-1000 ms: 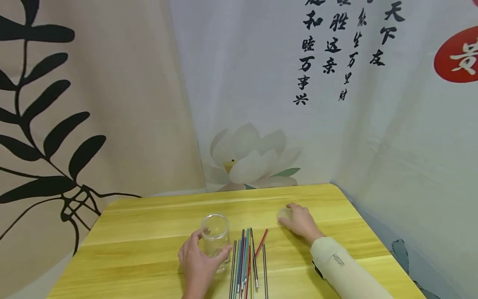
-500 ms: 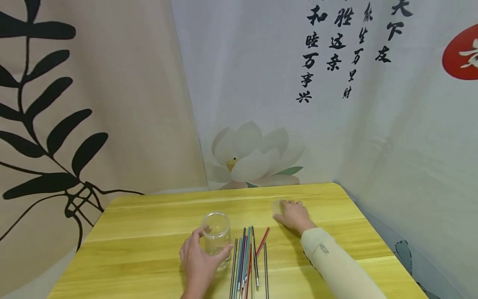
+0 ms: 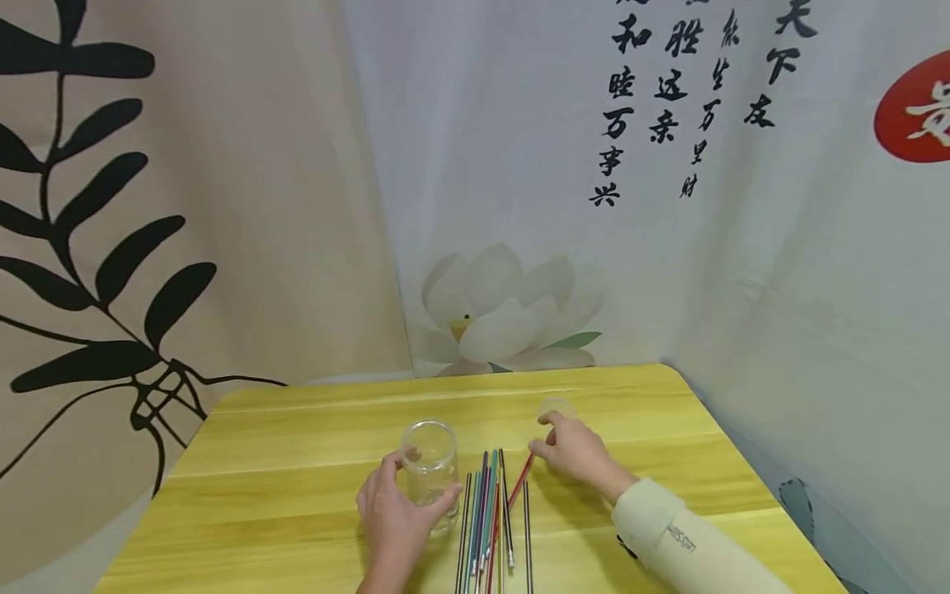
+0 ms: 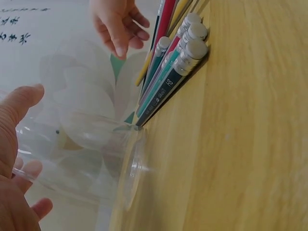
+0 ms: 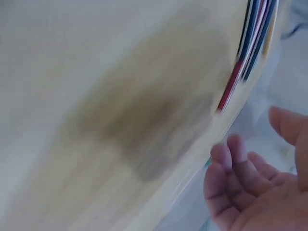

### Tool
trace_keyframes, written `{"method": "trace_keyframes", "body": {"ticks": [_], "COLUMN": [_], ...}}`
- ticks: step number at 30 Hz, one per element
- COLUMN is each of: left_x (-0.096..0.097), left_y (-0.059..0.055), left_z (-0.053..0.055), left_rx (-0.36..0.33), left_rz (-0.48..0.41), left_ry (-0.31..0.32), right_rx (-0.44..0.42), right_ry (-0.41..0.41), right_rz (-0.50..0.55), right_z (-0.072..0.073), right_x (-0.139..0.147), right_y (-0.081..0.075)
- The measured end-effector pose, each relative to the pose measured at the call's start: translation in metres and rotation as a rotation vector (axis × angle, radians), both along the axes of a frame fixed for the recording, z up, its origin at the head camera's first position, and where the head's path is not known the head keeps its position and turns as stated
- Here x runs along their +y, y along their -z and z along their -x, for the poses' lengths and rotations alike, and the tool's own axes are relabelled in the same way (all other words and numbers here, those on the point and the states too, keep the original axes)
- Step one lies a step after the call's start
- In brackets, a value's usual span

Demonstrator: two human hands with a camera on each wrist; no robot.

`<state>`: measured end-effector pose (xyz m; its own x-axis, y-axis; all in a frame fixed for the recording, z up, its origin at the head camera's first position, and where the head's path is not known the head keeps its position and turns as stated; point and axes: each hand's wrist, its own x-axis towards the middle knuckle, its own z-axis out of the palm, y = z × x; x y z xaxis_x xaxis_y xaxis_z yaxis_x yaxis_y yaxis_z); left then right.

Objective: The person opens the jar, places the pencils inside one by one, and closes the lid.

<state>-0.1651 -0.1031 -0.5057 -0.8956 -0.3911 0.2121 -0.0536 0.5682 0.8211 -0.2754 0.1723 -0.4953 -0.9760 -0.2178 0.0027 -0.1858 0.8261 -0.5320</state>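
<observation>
In the head view my left hand point(image 3: 395, 516) holds a clear, open-topped cylindrical jar point(image 3: 430, 487), thumb on one side and fingers on the other. The jar point(image 4: 86, 163) stands upright on the table. Just right of it lies a loose row of pencils point(image 3: 490, 520) in several colours; eraser ends show in the left wrist view. My right hand point(image 3: 575, 450) hovers by the far end of a red pencil point(image 3: 519, 483), holding nothing, fingers slightly bent. In the right wrist view its thumb and fingers point(image 5: 248, 185) are apart. A clear round lid point(image 3: 555, 405) lies just beyond it.
The yellow wood-grain table point(image 3: 297, 478) ends at a fabric backdrop point(image 3: 519, 181) with a printed lotus, leaves and lettering. The table's right edge slopes away beyond the right forearm point(image 3: 690, 544).
My right hand moved the clear lid left and away, let go of it, and drew back toward the pencils. The left hand stays on the jar.
</observation>
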Motion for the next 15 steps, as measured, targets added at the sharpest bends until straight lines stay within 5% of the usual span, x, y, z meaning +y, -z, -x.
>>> {"method": "trace_keyframes", "body": {"ticks": [7,15], "left_x": [-0.002,-0.002], "left_y": [-0.002,-0.003], "left_z": [0.0,0.001], "left_rx": [-0.002,0.007], "left_rz": [0.001,-0.001], "left_ry": [0.001,0.01], "right_rx": [-0.084,-0.033], "right_ry": [-0.108,-0.119], "right_rz": [-0.024,-0.085], "right_z": [-0.04,-0.047], "right_x": [-0.021,-0.023], "right_y": [0.002,0.008]}}
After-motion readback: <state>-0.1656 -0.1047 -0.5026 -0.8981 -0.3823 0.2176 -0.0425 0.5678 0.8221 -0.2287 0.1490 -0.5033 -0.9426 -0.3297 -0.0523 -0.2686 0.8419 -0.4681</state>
